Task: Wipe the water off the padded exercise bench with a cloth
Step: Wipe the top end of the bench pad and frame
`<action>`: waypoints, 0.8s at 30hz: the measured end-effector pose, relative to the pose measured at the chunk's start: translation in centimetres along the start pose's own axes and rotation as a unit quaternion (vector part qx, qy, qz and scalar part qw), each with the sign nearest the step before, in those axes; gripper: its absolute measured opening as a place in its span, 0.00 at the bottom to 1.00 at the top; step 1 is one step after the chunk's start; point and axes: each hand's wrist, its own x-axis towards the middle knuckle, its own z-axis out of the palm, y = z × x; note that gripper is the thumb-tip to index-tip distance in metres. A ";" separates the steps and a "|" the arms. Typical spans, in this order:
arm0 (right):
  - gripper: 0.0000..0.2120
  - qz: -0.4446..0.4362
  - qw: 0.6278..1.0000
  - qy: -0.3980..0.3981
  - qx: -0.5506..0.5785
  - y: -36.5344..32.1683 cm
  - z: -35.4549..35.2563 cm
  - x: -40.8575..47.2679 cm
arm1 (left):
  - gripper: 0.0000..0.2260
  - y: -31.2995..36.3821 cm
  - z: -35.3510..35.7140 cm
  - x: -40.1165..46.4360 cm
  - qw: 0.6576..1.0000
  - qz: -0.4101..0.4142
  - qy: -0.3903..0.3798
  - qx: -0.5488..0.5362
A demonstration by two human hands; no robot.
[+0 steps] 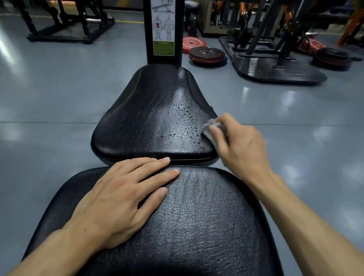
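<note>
The black padded bench has a seat pad (149, 118) ahead and a longer back pad (193, 223) close to me. Water droplets (184, 118) bead on the right half of the seat pad. My right hand (239, 142) grips a small grey cloth (210, 129) bunched in its fingers, pressed against the seat pad's right near edge beside the droplets. My left hand (120, 198) lies flat, fingers straight, on the far end of the back pad.
A black upright post with an exercise diagram sticker (162, 22) rises behind the seat pad. Red and black weight plates (206, 55) lie on the grey floor to the right, near a machine base (275, 68). Another rack (69, 20) stands far left.
</note>
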 end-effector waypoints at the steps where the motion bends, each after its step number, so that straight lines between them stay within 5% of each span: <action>1: 0.13 0.025 1.000 0.014 -0.001 0.5 -0.3 0.1 | 0.21 0.0 0.0 0.0 1.000 0.000 0.001 -0.001; 9: 0.12 -0.055 0.998 -0.041 -0.009 -2.1 0.6 -0.7 | 0.21 0.0 0.0 0.1 1.000 -0.002 0.000 -0.002; 14: 0.14 0.061 0.997 0.005 -0.039 0.0 -0.6 0.5 | 0.21 0.1 -0.1 0.1 1.000 -0.010 0.002 -0.007; 20: 0.12 -0.070 0.995 -0.065 0.000 -4.3 1.3 -0.6 | 0.20 0.1 -0.1 0.0 1.000 -0.010 0.000 -0.002; 24: 0.14 0.020 0.998 -0.017 -0.061 -2.0 0.4 0.5 | 0.20 0.1 0.0 0.0 1.000 -0.014 0.006 -0.006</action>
